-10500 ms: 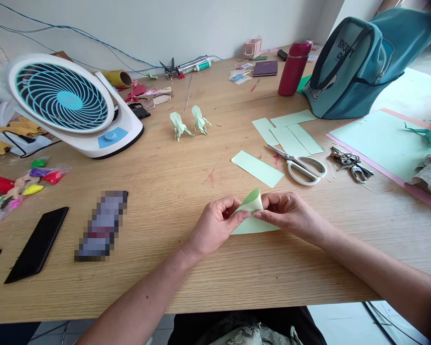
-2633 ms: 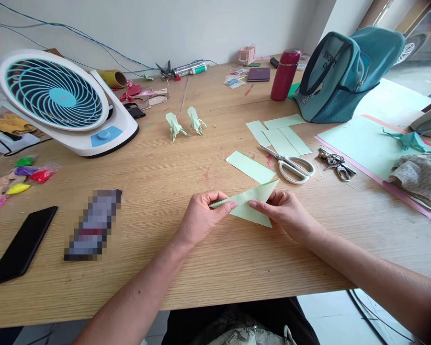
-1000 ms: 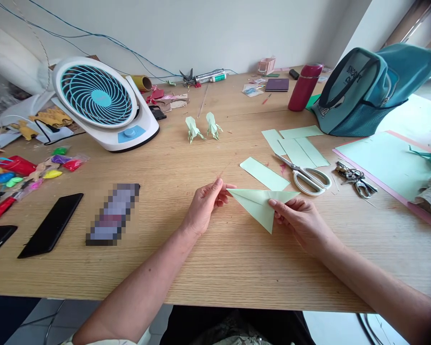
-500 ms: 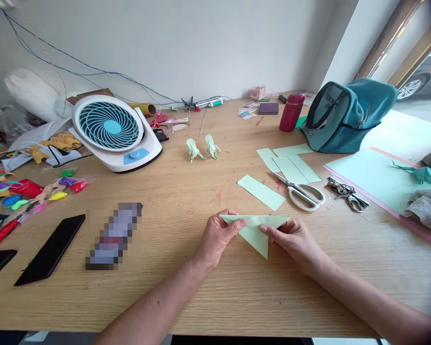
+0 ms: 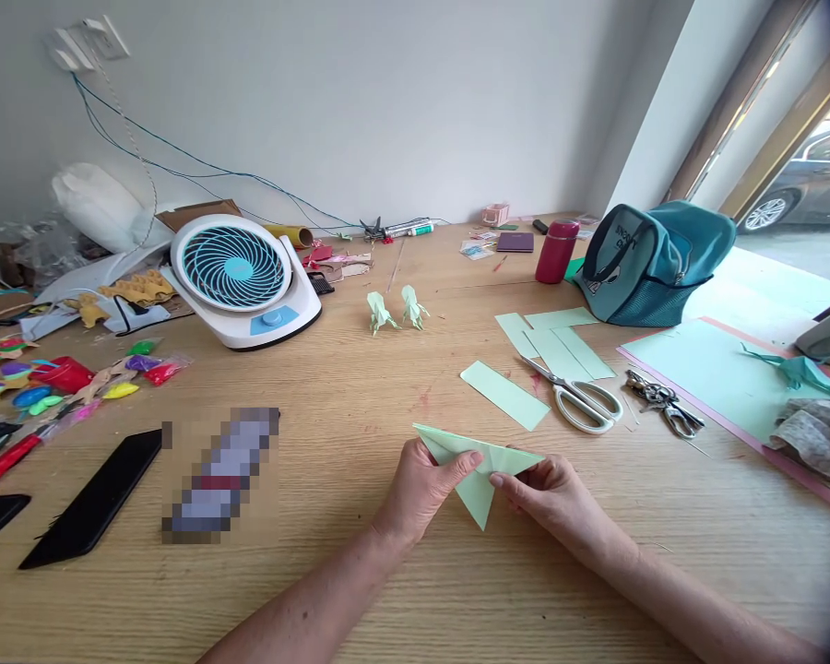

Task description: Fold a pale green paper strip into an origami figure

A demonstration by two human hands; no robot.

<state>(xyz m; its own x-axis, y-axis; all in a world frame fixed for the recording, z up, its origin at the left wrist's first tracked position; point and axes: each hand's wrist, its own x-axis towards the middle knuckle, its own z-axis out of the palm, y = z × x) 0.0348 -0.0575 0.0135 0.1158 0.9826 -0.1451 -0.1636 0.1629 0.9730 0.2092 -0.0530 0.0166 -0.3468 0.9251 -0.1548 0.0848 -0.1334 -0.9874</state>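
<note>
A pale green paper folded into a triangle (image 5: pixel 480 466) is held just above the wooden table (image 5: pixel 360 397), its long edge on top and its tip pointing down. My left hand (image 5: pixel 425 484) pinches its left part with thumb and fingers. My right hand (image 5: pixel 557 493) pinches its right part. Both hands are closed on the paper. Two small folded green paper figures (image 5: pixel 394 311) stand further back on the table.
Green paper strips (image 5: pixel 504 394) and white-handled scissors (image 5: pixel 581 398) lie beyond my hands, keys (image 5: pixel 664 403) to their right. A teal bag (image 5: pixel 646 263), red bottle (image 5: pixel 551 251) and large green sheet (image 5: pixel 719 373) sit right. A white fan (image 5: pixel 245 277), coloured bits and a black phone (image 5: pixel 89 507) lie left.
The paper was an unfinished fold pressed on the table and has become a flat triangle held in the air. The camera has tilted up, so more wall shows.
</note>
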